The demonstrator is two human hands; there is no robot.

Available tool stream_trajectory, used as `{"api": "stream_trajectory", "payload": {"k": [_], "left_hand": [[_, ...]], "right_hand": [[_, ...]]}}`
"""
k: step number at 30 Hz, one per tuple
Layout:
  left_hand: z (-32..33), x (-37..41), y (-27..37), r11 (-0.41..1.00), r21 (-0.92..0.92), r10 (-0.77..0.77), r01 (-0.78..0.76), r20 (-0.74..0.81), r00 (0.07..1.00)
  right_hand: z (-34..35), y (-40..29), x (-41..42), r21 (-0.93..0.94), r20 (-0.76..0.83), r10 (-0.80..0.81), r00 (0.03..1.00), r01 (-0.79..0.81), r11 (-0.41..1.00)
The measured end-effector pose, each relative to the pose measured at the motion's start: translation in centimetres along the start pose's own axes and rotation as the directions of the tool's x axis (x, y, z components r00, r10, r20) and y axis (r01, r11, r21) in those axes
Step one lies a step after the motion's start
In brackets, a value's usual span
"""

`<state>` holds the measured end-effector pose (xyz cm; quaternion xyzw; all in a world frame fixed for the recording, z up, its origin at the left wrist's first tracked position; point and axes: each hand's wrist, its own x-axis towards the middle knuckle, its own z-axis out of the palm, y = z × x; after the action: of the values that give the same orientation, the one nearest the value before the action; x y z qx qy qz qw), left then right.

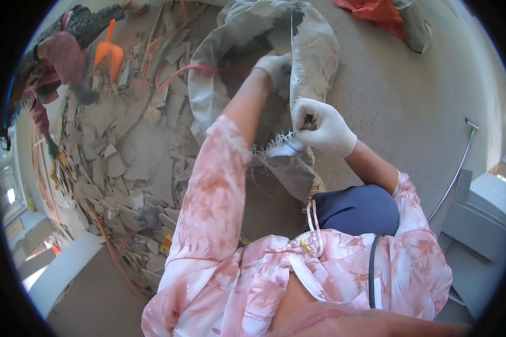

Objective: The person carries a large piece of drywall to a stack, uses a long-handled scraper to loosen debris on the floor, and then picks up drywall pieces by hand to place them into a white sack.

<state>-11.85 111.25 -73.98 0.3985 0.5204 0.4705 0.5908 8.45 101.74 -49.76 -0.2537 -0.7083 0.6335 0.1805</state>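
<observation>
A woven plastic sack [314, 63] with a frayed rim stands before me, its mouth held wide. My right hand [327, 128], in a white knit glove, pinches the near right part of that rim between thumb and fingers. Over the sack's mouth reaches my left hand [273, 69], gloved as well. Its fingers are blurred and partly hidden, so what they hold cannot be made out. The sack's inside is dark, and its contents are unclear. A pink-red plastic strip [196, 67] trails across the left side of the mouth.
Broken tile and plaster rubble [118, 164] covers the floor on the left, with dust over it. Another person's gloved hand [83, 92] is near an orange dustpan [109, 57]. A red sack [373, 14] lies at the far right. A long-handled tool [459, 168] leans toward stacked grey panels [476, 231].
</observation>
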Motion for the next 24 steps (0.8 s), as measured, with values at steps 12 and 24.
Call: {"api": "stream_trajectory", "payload": {"k": [12, 24], "left_hand": [[-16.1, -31.4, 17.3, 0.939, 0.195, -0.168, 0.285, -0.461, 0.871], [-17.0, -63.8, -2.9, 0.553, 0.156, 0.217, 0.819, -0.975, 0.040]], "right_hand": [[3.5, 2.5, 3.1, 0.002, 0.002, 0.063, 0.998, -0.063, 0.998], [16.7, -4.5, 11.0, -0.876, 0.480, 0.172, 0.860, 0.480, 0.045]]}}
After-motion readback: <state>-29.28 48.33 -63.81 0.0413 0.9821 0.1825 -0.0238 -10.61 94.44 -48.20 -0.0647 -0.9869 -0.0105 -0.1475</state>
